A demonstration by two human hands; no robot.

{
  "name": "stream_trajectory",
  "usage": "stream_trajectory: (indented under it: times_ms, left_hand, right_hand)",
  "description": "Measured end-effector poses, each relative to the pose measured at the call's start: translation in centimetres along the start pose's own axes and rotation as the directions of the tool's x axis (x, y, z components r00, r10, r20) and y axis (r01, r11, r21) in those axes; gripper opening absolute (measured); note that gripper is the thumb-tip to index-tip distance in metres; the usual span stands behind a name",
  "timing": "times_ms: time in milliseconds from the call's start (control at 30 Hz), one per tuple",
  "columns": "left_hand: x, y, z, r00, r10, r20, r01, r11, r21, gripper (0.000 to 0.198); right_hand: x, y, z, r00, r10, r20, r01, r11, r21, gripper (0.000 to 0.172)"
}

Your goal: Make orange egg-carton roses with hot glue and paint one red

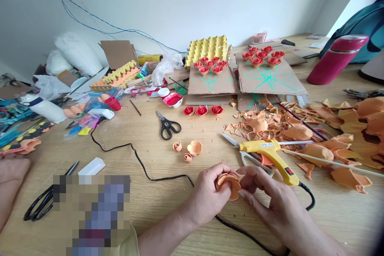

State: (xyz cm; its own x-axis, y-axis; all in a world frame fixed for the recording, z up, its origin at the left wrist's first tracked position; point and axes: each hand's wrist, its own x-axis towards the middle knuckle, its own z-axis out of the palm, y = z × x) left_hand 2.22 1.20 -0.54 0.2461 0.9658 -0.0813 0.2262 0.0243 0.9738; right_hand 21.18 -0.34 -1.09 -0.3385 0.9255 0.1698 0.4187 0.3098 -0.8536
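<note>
In my left hand (205, 196) is an orange egg-carton flower (234, 195) with layered petals, my thumb pressed into its middle. At its right edge, the thumb and fingers of my right hand (273, 196) pinch a petal. Beyond my hands lie an open petal cup (196, 147) and two small rolled buds, one bud (177, 146) behind the other bud (188, 158). A yellow glue gun (267, 150) rests on its side just past my right hand, over grey-handled scissors (243, 159). Its black cord passes beneath my wrists.
Orange carton scraps (258, 124) cover the right side. Black-handled scissors (170, 129), a bowl of red paint (179, 103) and red flowers (201, 111) stand ahead, before cardboard sheets (267, 82). A pink flask (333, 62) leans at right. Another person's arm (10, 184) shows at left, near black scissors (45, 204).
</note>
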Motion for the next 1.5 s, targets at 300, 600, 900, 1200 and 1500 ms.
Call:
stream_trajectory:
  times_ms: [300, 600, 900, 1200, 1500]
  left_hand:
    - [0.0, 0.3, -0.2, 0.993, -0.114, 0.004, 0.113, 0.978, -0.173, 0.012]
    - [-0.1, 0.2, -0.3, 0.993, -0.111, 0.041, 0.118, 0.965, -0.234, 0.008]
    - [0.1, -0.1, -0.4, 0.996, -0.085, -0.022, 0.08, 0.984, -0.159, 0.009]
    - [0.3, -0.2, -0.4, 0.991, -0.132, -0.02, 0.127, 0.979, -0.16, 0.013]
    - [-0.2, -0.2, 0.1, 0.993, -0.112, 0.027, 0.115, 0.977, -0.181, 0.01]
  right_hand:
    - [0.7, -0.4, -1.0, 0.989, -0.055, -0.14, 0.052, 0.998, -0.027, 0.004]
    - [0.6, -0.7, -1.7, 0.993, -0.028, -0.114, 0.028, 1.0, -0.003, 0.025]
    - [0.3, 0.3, -2.0, 0.99, 0.083, -0.116, -0.072, 0.993, 0.097, 0.039]
    - [0.9, -0.3, -1.9, 0.993, -0.004, -0.119, 0.0, 0.999, -0.034, 0.02]
    - [0.3, -0.4, -0.4, 0.993, -0.078, 0.085, 0.085, 0.993, -0.076, 0.006]
